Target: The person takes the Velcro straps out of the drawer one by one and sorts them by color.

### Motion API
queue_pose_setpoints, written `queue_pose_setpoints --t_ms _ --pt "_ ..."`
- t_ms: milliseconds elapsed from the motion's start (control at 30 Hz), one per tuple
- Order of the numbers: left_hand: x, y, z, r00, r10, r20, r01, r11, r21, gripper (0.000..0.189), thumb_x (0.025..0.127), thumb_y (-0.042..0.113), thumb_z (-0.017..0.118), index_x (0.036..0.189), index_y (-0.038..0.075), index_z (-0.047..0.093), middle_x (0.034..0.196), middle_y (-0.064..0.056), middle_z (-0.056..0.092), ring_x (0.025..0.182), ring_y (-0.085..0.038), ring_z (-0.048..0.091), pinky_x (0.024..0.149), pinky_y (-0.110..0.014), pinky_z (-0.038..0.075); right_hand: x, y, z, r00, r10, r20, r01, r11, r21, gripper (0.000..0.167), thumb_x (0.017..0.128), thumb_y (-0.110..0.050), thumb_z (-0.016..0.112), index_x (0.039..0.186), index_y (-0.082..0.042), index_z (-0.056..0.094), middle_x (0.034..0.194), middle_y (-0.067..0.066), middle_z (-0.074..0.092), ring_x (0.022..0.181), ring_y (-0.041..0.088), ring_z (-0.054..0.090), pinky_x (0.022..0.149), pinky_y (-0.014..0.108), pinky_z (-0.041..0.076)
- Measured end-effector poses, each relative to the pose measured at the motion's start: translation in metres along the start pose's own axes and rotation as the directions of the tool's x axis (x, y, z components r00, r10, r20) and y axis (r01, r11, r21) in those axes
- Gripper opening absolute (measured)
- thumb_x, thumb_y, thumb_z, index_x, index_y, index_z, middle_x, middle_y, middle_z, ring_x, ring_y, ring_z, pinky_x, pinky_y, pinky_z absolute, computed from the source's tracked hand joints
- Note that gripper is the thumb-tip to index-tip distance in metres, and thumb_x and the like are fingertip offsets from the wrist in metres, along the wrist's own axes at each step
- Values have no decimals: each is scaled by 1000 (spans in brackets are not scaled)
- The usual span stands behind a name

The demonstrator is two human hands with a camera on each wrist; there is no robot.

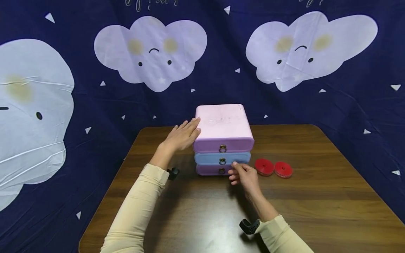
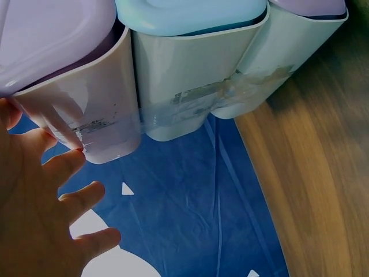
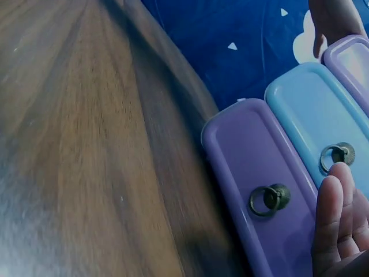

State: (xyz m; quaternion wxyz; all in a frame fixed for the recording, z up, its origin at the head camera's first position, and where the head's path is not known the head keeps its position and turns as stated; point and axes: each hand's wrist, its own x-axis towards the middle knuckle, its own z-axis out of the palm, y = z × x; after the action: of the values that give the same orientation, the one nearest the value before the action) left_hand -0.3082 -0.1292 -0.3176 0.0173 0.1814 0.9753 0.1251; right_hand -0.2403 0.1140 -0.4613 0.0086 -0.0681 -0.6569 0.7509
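A small three-tier drawer box (image 1: 223,121) with a pale pink top stands near the middle of the table. Its drawer fronts are purple (image 3: 248,144), blue (image 1: 202,158) and purple (image 1: 207,145) from bottom to top, each with a brass ring pull (image 3: 271,199). My left hand (image 1: 181,136) lies with straight, spread fingers at the left edge of the top tier. In the left wrist view, its fingertips meet the side wall (image 2: 101,109). In front of the lower right of the box is my right hand (image 1: 247,177), holding nothing, its fingers loosely bent near the blue drawer's ring pull (image 3: 337,154).
Two flat red discs (image 1: 264,167) with centre holes lie on the wooden table (image 1: 316,203), right of the box. Clear tape (image 2: 190,104) runs across the tiers' side. A dark blue cloth (image 1: 221,95) with clouds hangs behind the table.
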Motion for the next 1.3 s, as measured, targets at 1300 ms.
queue_pose_setpoints --t_ms 1300 --pt "1 3 0 999 -43 4 43 999 8 56 99 54 10 151 36 2 160 10 5 149 -22 7 120 -52 8 3 11 32 997 32 63 -34 999 27 34 92 -24 61 104 8 64 65 -3 69 51 9 61 47 27 53"
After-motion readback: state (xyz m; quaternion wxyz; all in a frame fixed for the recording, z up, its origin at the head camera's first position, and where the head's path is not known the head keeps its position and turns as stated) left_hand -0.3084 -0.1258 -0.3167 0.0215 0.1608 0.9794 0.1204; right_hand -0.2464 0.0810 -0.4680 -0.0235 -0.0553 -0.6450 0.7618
